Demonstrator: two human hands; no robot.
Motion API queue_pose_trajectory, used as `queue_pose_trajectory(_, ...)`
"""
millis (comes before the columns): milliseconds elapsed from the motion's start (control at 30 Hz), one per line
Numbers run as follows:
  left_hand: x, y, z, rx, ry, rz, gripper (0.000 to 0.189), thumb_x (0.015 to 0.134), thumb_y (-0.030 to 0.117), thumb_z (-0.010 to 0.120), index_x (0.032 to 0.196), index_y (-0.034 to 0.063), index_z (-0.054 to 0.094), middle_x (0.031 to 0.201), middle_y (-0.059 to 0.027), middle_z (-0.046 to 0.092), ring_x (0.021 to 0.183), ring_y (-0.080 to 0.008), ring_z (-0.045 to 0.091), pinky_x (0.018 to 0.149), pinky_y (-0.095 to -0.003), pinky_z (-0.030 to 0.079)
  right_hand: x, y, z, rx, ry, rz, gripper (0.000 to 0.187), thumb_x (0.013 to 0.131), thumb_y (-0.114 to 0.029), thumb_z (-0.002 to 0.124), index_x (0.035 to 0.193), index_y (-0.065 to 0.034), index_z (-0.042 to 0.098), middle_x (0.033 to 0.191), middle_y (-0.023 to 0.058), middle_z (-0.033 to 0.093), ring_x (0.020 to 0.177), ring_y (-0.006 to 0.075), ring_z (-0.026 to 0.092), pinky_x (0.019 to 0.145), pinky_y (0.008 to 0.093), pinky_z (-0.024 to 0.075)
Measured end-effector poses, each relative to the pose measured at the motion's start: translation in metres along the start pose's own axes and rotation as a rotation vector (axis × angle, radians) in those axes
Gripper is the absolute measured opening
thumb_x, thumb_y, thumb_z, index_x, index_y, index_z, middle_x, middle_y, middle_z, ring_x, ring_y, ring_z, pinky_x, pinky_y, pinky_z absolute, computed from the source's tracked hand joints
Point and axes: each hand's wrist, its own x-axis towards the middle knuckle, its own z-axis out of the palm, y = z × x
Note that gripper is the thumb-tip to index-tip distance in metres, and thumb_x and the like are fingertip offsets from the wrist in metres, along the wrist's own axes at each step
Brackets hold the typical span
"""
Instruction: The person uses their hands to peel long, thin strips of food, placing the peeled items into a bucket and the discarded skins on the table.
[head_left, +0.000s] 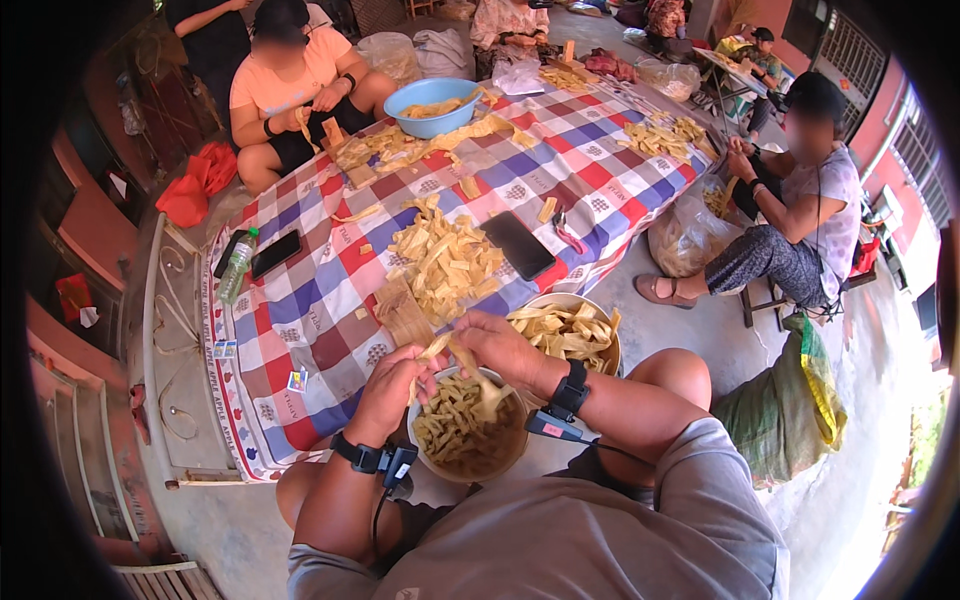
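A pale yellow, soft strip (435, 346), seemingly tofu skin, stretches between my two hands. My left hand (394, 384) pinches one part of it, with a short tail hanging below the fingers. My right hand (499, 346) grips the other part, and a wider end droops from it. Below them stands a round bucket (519, 439) with many short, folded or knotted yellow pieces inside. Just beyond my hands, a wooden block (405, 311) lies at the table edge. A heap of yellow strips (442, 259) rests behind the block.
A second bucket (616, 360) of longer strips stands right of my hands. The checked tablecloth (322, 315) bears phones (517, 244), pink-handled scissors (568, 232), a bottle (238, 266) and a blue basin (431, 131). Other people (795, 195) handle strips around the table. A green sack (780, 409) sits at right.
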Motion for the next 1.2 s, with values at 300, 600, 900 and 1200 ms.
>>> queue_pose_trajectory(300,0.002,0.0,0.007,0.272,-0.154,-0.084,0.026,0.094,0.016,0.039,0.098,0.003,0.061,0.066,0.0038,0.043,0.057,-0.0038,0.037,0.053,-0.0183,0.028,0.003,-0.017,-0.014,0.076,0.082,-0.122,0.012,0.09,-0.001,0.054,0.101,-0.0057,0.049,0.071,0.0043,0.052,0.047,0.0099,0.042,0.04,0.0239,0.0329)
queue_pose_trajectory(600,-0.004,0.012,0.007,-0.06,-0.186,-0.048,0.034,0.095,0.02,0.046,0.118,0.0003,0.061,0.076,0.0002,0.051,0.074,-0.0092,0.047,0.069,-0.0218,0.037,0.003,0.011,0.003,-0.145,-0.008,-0.093,0.009,0.093,-0.009,0.056,0.1,-0.0046,0.052,0.073,0.0005,0.053,0.06,0.0076,0.048,0.051,0.0225,0.0375)
queue_pose_trajectory(900,-0.007,0.006,0.008,0.323,-0.051,0.307,0.033,0.096,0.015,0.053,0.127,0.0053,0.059,0.128,-0.0091,0.046,0.115,-0.0169,0.047,0.1,-0.0301,0.036,-0.01,-0.018,0.006,0.22,-0.178,0.265,0.021,0.101,-0.025,0.04,0.105,-0.0076,0.051,0.064,0.0021,0.049,0.042,0.0083,0.037,0.037,0.0212,0.0251)
queue_pose_trajectory(1200,-0.001,-0.004,0.017,0.45,-0.092,0.462,0.029,0.097,0.012,0.05,0.122,0.0006,0.06,0.142,-0.0121,0.037,0.128,-0.0231,0.042,0.102,-0.0332,0.038,-0.007,0.0,0.003,0.238,-0.542,0.467,0.028,0.1,-0.034,0.042,0.103,-0.0089,0.054,0.069,0.0073,0.058,0.041,0.01,0.046,0.034,0.0206,0.0289)
